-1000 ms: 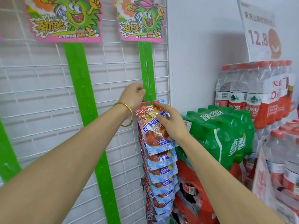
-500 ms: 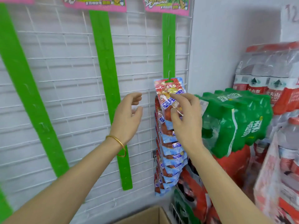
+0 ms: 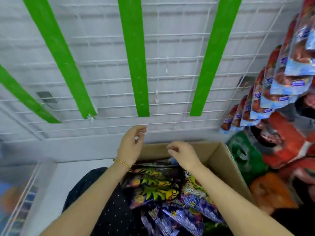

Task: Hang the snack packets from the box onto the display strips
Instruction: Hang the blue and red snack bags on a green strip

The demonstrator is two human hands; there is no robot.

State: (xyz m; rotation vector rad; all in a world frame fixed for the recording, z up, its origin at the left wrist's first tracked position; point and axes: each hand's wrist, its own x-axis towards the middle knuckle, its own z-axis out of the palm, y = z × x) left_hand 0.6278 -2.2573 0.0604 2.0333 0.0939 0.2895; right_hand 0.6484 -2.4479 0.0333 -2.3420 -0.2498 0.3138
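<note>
My left hand point(image 3: 132, 147) and right hand point(image 3: 182, 154) hung apart, empty, fingers loosely curled, above the box point(image 3: 219, 150) where the snack packets point(image 3: 162, 184) lay heaped. I judged it the pick-up step: next, grip one packet and raise it to a bare display strip point(image 3: 136, 65).

Both hands came off the hung packets point(image 3: 279, 79); the left hand point(image 3: 131, 147) and right hand point(image 3: 183, 154) dropped over the open box point(image 3: 219, 155), apparently empty.

Four green strips point(image 3: 134, 65), one box point(image 3: 216, 155), two hands point(image 3: 129, 147).
</note>
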